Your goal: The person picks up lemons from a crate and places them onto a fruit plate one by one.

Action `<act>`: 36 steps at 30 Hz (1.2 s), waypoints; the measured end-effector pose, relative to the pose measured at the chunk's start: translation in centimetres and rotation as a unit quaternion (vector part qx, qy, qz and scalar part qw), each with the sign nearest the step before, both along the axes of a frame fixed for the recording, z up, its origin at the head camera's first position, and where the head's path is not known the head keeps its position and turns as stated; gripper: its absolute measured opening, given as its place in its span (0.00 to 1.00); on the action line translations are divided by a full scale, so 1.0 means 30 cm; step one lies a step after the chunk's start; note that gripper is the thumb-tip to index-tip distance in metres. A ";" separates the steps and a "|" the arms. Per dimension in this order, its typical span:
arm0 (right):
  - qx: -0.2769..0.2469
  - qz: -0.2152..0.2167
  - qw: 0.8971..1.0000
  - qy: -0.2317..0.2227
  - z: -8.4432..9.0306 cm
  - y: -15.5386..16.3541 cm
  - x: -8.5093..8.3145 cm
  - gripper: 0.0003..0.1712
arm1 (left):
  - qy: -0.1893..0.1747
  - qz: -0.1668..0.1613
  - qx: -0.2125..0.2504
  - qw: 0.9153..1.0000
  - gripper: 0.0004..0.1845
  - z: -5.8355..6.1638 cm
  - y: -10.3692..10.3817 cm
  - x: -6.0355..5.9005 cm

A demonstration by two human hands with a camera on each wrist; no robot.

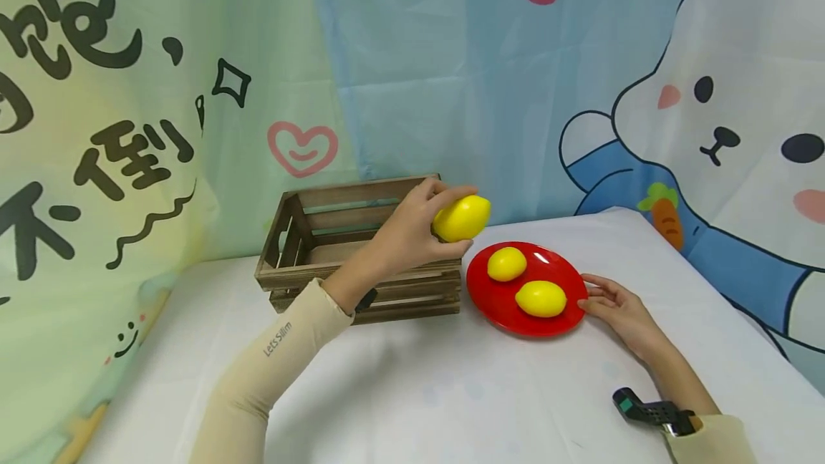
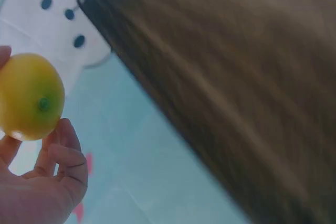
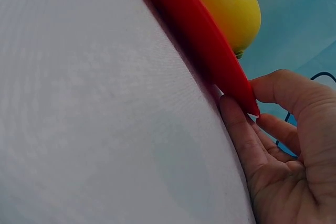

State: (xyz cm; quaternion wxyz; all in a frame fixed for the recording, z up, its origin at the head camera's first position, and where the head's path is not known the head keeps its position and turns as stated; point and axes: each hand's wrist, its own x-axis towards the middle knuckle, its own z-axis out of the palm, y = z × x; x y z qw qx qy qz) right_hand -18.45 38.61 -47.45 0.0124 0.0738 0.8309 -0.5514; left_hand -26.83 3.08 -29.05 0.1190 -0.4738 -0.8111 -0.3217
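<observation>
Head view: white-clothed table before a cartoon backdrop curtain, largest things first. Slatted wooden crate sits at the table's back, open side up; just right of it a red plate carrying two lemons, well apart from each other. Left hand is raised over the crate's right end, fingers and thumb curled round a third lemon; long axis lies near level, one tip pointing right toward the plate, slightly up. Left wrist view shows its green stem end facing that camera. Right hand lies flat on the cloth, fingers relaxed, touching the plate's right rim.
</observation>
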 end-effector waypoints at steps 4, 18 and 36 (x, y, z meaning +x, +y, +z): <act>-0.002 -0.001 1.000 0.000 0.006 -0.002 0.000 0.41 | 0.004 -0.022 0.001 1.000 0.33 -0.046 0.038 0.082; 0.006 -0.005 1.000 -0.001 0.003 -0.010 0.005 0.41 | -0.147 0.007 -0.009 0.989 0.37 -0.300 0.159 0.244; -0.015 0.000 1.000 0.014 0.009 -0.005 0.008 0.41 | -0.329 0.096 0.046 0.938 0.37 -0.464 0.258 0.177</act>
